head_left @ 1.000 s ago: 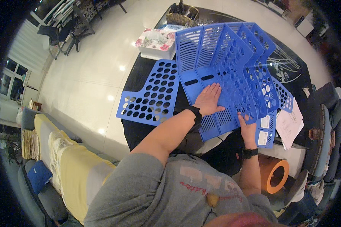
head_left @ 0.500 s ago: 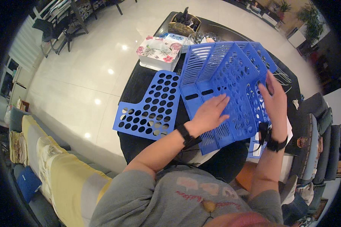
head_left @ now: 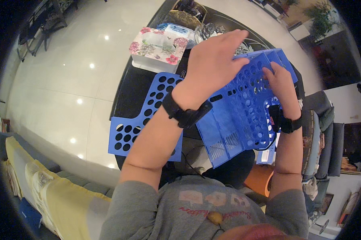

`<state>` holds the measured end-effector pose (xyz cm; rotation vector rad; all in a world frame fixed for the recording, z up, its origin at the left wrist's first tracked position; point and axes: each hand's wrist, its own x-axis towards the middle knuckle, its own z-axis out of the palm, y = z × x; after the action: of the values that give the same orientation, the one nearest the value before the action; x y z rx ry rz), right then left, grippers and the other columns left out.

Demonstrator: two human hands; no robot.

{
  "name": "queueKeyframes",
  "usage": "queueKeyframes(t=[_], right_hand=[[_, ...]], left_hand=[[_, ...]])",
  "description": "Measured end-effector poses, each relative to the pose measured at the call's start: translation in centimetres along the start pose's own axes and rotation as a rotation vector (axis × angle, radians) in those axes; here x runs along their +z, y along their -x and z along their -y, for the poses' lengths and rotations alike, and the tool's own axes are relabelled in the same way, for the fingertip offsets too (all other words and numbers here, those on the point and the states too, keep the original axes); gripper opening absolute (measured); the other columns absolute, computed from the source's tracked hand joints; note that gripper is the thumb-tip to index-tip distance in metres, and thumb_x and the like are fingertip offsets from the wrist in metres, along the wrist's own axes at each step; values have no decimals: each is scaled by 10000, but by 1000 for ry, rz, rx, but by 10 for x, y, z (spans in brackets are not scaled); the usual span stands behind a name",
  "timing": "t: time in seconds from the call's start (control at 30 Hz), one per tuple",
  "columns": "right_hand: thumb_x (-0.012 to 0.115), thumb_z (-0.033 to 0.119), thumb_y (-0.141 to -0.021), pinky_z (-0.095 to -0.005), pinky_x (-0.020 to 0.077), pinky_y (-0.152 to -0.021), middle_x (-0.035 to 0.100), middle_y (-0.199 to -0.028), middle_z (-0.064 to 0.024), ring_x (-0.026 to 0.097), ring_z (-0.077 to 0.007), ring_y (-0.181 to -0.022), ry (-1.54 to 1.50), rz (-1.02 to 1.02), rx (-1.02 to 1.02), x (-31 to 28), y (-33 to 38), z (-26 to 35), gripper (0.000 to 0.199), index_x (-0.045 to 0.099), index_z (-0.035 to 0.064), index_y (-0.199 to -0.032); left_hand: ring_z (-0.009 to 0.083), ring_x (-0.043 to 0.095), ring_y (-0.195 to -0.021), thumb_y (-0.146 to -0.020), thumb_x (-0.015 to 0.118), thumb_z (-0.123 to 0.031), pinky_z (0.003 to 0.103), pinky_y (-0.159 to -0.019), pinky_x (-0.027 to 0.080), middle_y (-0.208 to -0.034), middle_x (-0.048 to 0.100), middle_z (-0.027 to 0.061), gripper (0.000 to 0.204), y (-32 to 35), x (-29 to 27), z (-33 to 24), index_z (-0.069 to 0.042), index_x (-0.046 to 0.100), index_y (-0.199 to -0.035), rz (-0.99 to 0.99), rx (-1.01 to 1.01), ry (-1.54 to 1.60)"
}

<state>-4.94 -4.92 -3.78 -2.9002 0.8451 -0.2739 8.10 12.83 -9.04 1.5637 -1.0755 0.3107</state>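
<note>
A blue plastic file rack [head_left: 230,136] with slotted and round-holed dividers leans over the black table in front of me. My left hand [head_left: 214,66] is raised above the rack's far left part, fingers stretched and thumb apart, hiding some of the dividers. On the right side, my right hand [head_left: 280,82] has its fingers bent around the edge of a divider. Left of the rack lies a separate L-shaped blue panel [head_left: 122,138] with round holes, partly covered by my left forearm. Both wrists wear black bands.
A flowered tissue box [head_left: 158,46] stands on the black table [head_left: 128,90], with a blue-and-white packet [head_left: 176,29], a dark-gold basket [head_left: 184,18] and glassware behind. An orange object [head_left: 258,180] is near my right forearm. Sofas flank both sides.
My left hand has lifted off the rack's lower panels and moved far and up across it. My right hand's fingers have bent in on a divider. The view has shifted slightly.
</note>
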Motion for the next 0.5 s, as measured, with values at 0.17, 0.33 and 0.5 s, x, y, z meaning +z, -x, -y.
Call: queueKeyframes(t=[0.17, 0.33, 0.5], right_hand=[[578, 251, -853, -444, 460, -663, 615, -776, -218, 587, -407, -760, 7, 40, -53, -2, -5, -8, 264, 558, -8, -806], [554, 246, -893, -290, 431, -455, 588, -636, -74, 546, -148, -487, -87, 185, 24, -12, -10, -3, 264, 560, -8, -821], [553, 249, -896, -281, 412, -424, 537, -592, -53, 524, -138, -457, -184, 173, -61, -12, -13, -1, 263, 572, 2, -808]], left_hand=[[274, 654, -684, -796, 558, -166, 399, -573, 492, -705, 656, 99, 134, -26, 21, -9, -56, 620, -843, 279, 259, -438], [280, 650, -673, -805, 519, -152, 399, -544, 473, -695, 654, 108, 158, -24, 36, -12, -50, 622, -867, 178, 318, -501], [277, 650, -676, -832, 493, -164, 412, -548, 469, -708, 656, 95, 178, -30, 35, -9, -84, 617, -934, 294, 304, -538]])
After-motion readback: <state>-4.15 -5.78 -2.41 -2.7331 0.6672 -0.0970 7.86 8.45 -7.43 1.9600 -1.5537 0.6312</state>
